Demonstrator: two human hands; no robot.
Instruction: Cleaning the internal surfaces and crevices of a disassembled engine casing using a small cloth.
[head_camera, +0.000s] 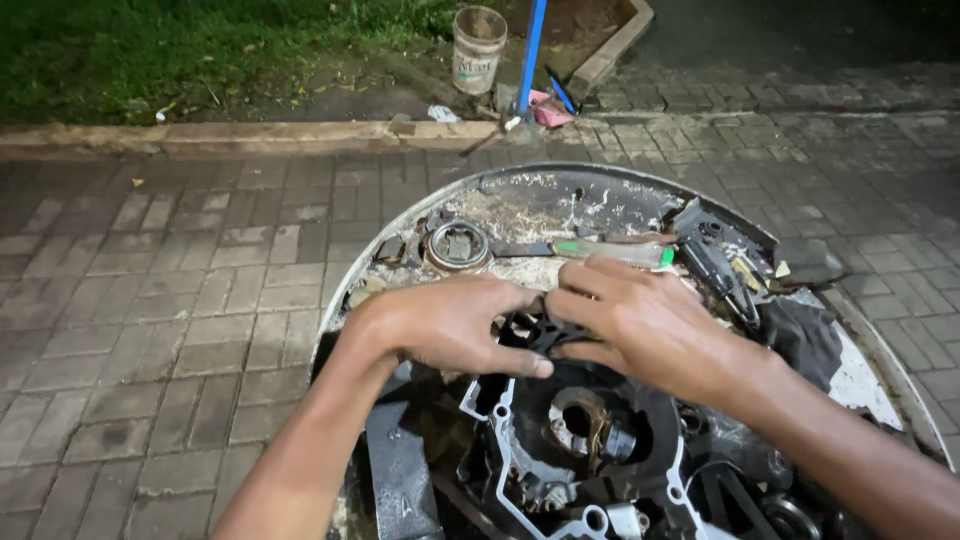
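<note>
My left hand and my right hand meet over a round, dirty work surface. Between their fingers they both grip a small black metal part with holes, held just above an opened engine casing. The casing is dark inside with a silver rim, and a round shaft and gears show in its middle. My fingers hide most of the black part.
On the round surface lie a metal ring, a green-handled tool, pliers and a dark rag. Brick paving surrounds it. Beyond the curb stand a bucket and a blue pole by grass.
</note>
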